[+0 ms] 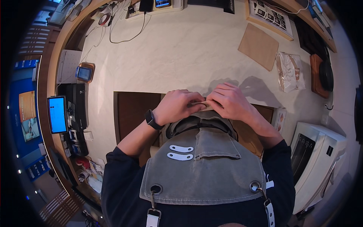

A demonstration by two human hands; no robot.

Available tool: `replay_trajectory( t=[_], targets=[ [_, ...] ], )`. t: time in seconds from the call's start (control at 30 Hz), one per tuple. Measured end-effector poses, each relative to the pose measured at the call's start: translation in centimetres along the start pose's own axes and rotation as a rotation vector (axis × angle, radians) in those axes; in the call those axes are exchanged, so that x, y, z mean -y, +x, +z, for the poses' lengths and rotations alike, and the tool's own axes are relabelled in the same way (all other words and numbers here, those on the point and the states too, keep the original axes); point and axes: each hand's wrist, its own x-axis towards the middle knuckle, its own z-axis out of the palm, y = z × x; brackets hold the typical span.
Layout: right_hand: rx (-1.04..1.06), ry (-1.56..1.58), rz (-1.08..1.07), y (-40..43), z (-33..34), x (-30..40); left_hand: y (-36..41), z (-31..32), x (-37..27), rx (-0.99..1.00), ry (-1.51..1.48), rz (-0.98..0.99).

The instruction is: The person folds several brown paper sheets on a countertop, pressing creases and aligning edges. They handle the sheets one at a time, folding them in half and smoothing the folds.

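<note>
Both hands meet in front of the grey canvas apron (pixel 215 176), just past the near edge of the pale marbled counter (pixel 170 56). My left hand (pixel 181 103), with a black smartwatch (pixel 153 119) on its wrist, pinches a small tan piece (pixel 209 107) between thumb and fingers. On the piece's other end, my right hand (pixel 227 99) has its fingers curled. What the piece is cannot be told, as the fingers hide much of it. Below the hands the apron bulges in folds.
A brown flat sheet (pixel 259 46) and a clear plastic bag (pixel 289 71) lie at the right of the counter. A phone-like device (pixel 85 72), a lit screen (pixel 57 114) and charging cables (pixel 127 41) are at the left. A white appliance (pixel 314 159) stands at the lower right.
</note>
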Motion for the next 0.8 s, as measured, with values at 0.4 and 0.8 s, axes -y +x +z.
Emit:
replay_trajectory(
  t=[0.4,0.8],
  targets=[
    [-0.034,-0.169,-0.071,4.8,1.8,2.9,-1.3,-4.8,4.2,-0.056,0.054,0.340],
    [-0.028,-0.363,-0.049,14.6,6.9,5.0,-4.5,-10.4,12.5,-0.240,-0.016,0.292]
  ],
)
